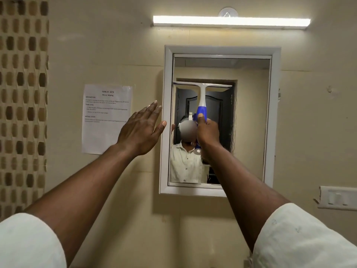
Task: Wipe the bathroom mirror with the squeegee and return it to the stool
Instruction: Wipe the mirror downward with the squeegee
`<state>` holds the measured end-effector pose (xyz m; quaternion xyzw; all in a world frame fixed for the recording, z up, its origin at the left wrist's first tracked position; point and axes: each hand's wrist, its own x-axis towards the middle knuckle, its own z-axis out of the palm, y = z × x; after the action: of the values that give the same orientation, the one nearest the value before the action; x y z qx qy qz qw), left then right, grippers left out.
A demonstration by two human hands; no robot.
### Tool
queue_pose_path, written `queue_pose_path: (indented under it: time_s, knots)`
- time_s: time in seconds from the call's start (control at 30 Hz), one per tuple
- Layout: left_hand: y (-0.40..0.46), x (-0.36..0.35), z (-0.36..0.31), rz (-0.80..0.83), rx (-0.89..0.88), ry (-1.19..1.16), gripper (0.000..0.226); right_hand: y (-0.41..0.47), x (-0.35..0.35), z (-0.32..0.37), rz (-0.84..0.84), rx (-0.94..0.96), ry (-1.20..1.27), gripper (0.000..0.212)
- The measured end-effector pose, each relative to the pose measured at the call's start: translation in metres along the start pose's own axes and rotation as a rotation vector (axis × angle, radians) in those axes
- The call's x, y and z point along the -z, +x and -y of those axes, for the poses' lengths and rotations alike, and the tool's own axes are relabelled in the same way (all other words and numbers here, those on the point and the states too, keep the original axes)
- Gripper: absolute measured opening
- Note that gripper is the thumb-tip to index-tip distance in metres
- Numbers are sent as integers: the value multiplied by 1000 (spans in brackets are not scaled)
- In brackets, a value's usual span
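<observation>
The white-framed mirror point(251, 122) hangs on the beige wall at centre right. My right hand point(207, 132) grips the blue handle of a white squeegee point(202, 93), whose blade lies level against the glass across the mirror's upper left part. My left hand point(142, 130) is flat and spread, its thumb resting on the mirror's left frame edge. The stool is out of view.
A printed paper sheet point(107, 118) is taped to the wall left of the mirror. A lit tube light point(230, 21) runs above it. A switch plate point(338, 198) sits at lower right. Brown mosaic tiles point(23, 93) cover the far left wall.
</observation>
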<state>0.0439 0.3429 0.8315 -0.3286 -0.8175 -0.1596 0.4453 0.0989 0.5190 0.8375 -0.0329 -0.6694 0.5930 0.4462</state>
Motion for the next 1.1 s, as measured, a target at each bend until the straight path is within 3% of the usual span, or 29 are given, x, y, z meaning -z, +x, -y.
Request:
queue_pose_path:
  time_s: [0.67,1.1]
  knots:
    - [-64,-43,-2,155,44,-50,58,-57,14,-62,85,-194,136,32]
    - [-103,-83,-9,248,68,-87,57,-94,23,-110,142,-200,111,31]
